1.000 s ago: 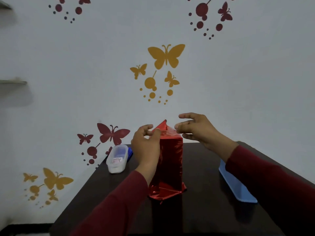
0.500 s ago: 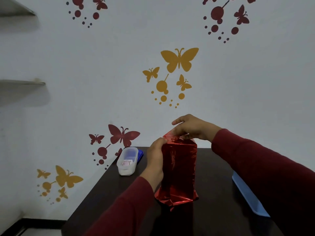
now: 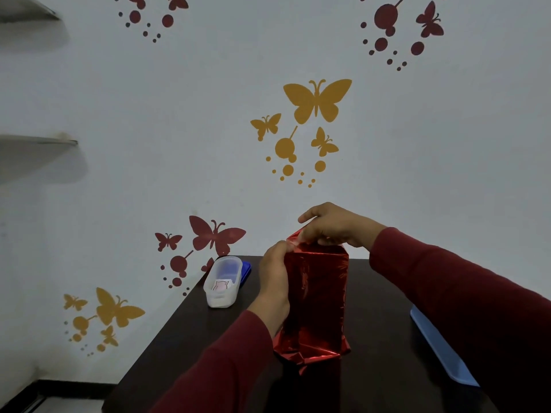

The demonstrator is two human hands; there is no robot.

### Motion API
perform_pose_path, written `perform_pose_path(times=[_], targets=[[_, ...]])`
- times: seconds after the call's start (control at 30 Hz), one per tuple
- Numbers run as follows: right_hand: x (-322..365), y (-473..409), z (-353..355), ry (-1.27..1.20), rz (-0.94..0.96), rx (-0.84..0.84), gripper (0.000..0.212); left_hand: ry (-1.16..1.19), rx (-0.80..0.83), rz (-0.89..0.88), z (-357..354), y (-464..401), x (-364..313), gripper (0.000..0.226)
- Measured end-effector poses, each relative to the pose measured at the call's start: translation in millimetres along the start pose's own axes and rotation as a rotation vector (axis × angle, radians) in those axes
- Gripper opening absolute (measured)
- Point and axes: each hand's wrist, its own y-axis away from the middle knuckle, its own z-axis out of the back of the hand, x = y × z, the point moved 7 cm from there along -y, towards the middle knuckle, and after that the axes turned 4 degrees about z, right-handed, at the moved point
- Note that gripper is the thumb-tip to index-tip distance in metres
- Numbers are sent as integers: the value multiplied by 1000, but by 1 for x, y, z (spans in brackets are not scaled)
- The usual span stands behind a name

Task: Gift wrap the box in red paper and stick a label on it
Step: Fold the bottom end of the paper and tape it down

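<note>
Since a second ago, the right hand (image 3: 334, 226) has come down at 12 o'clock onto the upright red-wrapped box (image 3: 316, 296), pinching its top flap. At 9 o'clock, the left hand (image 3: 274, 274) grips the box's side.

Dark bench (image 3: 384, 293) against white wall (image 3: 149, 114) bearing butterfly decals (image 3: 317, 99). Translucent plastic container (image 3: 223, 281) near bench's far left corner, dark blue item (image 3: 246, 271) just behind it. Light blue tray (image 3: 441, 350) at bench's right edge.
</note>
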Motion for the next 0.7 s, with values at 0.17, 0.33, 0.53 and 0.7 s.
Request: perform_pose_path(times=[0.17,0.33,0.53,0.7], targets=[[3,-1,-3,88,13,-24,48,-55,-3,44,-4,-9,-7,47],[7,-2,-4,166,-15,-67,50,-91,-86,-19,0,-16,-13,51],[20,1,0,378,-7,-211,54,-141,-148,-79,7,-17,-17,24],[9,3,11,347,24,-432,37,-147,-150,-85,8,-13,-20,22]])
